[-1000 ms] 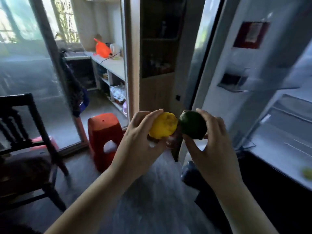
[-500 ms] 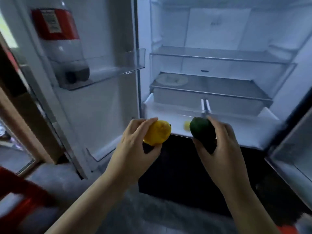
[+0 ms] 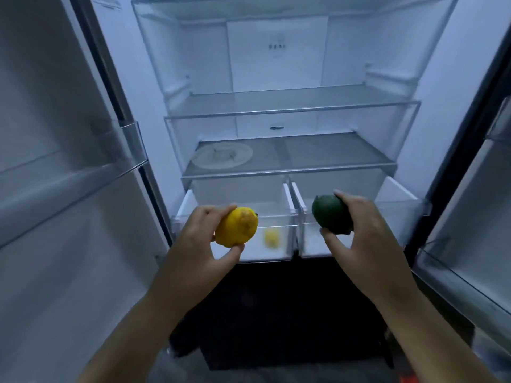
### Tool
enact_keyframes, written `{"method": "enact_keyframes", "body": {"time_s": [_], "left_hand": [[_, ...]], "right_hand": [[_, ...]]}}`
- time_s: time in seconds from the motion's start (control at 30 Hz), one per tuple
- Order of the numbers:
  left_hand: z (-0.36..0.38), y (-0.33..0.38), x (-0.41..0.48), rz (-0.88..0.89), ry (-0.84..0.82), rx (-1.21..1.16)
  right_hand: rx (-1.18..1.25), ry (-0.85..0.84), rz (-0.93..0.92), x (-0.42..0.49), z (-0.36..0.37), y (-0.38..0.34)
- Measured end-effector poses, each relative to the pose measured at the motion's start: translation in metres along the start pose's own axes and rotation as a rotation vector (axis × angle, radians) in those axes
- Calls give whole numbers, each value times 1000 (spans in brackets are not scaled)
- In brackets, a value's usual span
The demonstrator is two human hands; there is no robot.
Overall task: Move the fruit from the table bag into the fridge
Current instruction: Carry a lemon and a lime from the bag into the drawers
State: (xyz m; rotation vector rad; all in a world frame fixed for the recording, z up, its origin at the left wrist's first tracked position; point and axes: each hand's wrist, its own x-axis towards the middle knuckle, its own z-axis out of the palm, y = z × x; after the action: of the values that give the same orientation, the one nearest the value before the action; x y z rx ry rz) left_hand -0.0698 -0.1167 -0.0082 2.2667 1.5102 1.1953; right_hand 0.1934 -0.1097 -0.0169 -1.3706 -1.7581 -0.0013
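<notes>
I face the open fridge (image 3: 276, 106). My left hand (image 3: 199, 241) grips a yellow fruit (image 3: 237, 226) in front of the pulled-out left crisper drawer (image 3: 276, 252). My right hand (image 3: 362, 228) grips a dark green fruit (image 3: 330, 214) over the pulled-out right crisper drawer (image 3: 398, 217). A small yellow fruit (image 3: 271, 237) lies inside the left drawer, blurred. The table bag is out of view.
Both fridge doors stand open, the left door (image 3: 55, 161) with a clear bin, the right door (image 3: 475, 217) with shelves. A white plate (image 3: 222, 155) sits on the lower glass shelf (image 3: 318, 153). A dark lower compartment front (image 3: 290, 299) is below the drawers.
The view swung from the room to the fridge interior and came closer. Both hands carried their fruits up to the open crisper drawers and moved slightly apart.
</notes>
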Motion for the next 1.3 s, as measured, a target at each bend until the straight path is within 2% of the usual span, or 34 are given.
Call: {"method": "enact_keyframes", "body": {"time_s": [0.2,0.47,0.6,0.73,1.0,1.17,1.3], "left_hand": [[39,-50,65,12,-89,-51],[129,-72,157,39,-175,-64],[167,-85,197,0,-225,-22],[191,-112,225,-117,-369,40],[215,-163,255,-206,-722,235],[243,-199,271,-177,-929,317],[265,-222,279,-118,-1006,393]], "right_hand": [[-75,-49,56,31,26,47],[-129,-91,114,90,43,123],[-127,-188,130,133,58,173],[-131,-391,158,175,79,215],[-256,-923,95,219,136,264],[-287,-1162,68,243,161,272],[-343,-1289,31,248,185,274]]}}
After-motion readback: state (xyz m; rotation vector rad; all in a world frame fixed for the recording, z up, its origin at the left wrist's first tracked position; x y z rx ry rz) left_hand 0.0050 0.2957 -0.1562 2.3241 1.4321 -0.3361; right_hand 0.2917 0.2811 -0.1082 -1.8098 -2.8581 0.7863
